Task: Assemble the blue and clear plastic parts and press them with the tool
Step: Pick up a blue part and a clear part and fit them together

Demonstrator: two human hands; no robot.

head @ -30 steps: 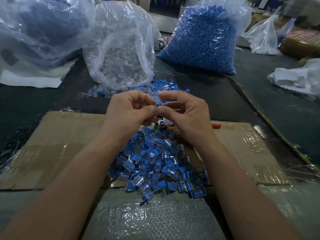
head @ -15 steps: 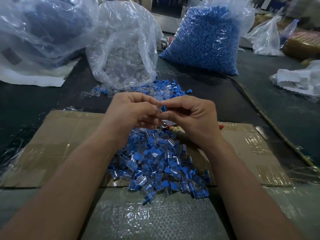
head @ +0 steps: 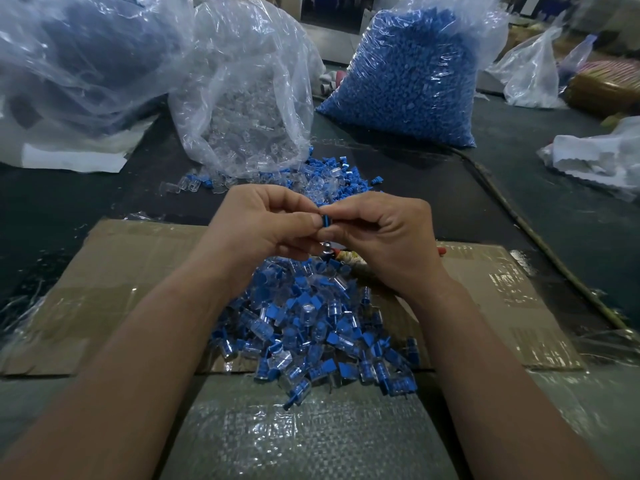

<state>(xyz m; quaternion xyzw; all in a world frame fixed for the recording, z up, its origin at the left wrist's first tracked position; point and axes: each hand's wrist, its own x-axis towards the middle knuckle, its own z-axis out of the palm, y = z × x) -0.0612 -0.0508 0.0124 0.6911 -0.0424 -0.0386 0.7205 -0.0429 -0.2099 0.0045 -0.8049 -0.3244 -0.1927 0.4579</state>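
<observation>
Sacking [head: 311,441]: lay against the near edge of the cardboard [head: 138,271], under the front of the pile; a piece dropped there could roll off towards the person.
Pile [head: 311,327]: finished blue-and-clear pieces were heaped on the middle of the cardboard, directly below the hands; a half-joined piece that fell in would probably be lost among them, unpressed.
Left hand [head: 256,226]: hung over the cardboard's far half, fingers curled, thumb and forefinger pinching the blue part; whether anything clear sat inside the grip could not be told.
Right hand [head: 384,233]: beside it, fingers bent, fingertips nipping the same part from the other side.
Blue part [head: 325,221]: was held in the air above the cardboard's far half; pushed in crooked, it might jam or spring out.
Tool [head: 327,249]: lay along the cardboard's far edge, mostly hidden by the hands; reaching for it would leave one weak pinch.
Loose parts [head: 332,174]: were scattered just past that edge.
Bags [head: 408,81]: stood well beyond the cardboard.
</observation>
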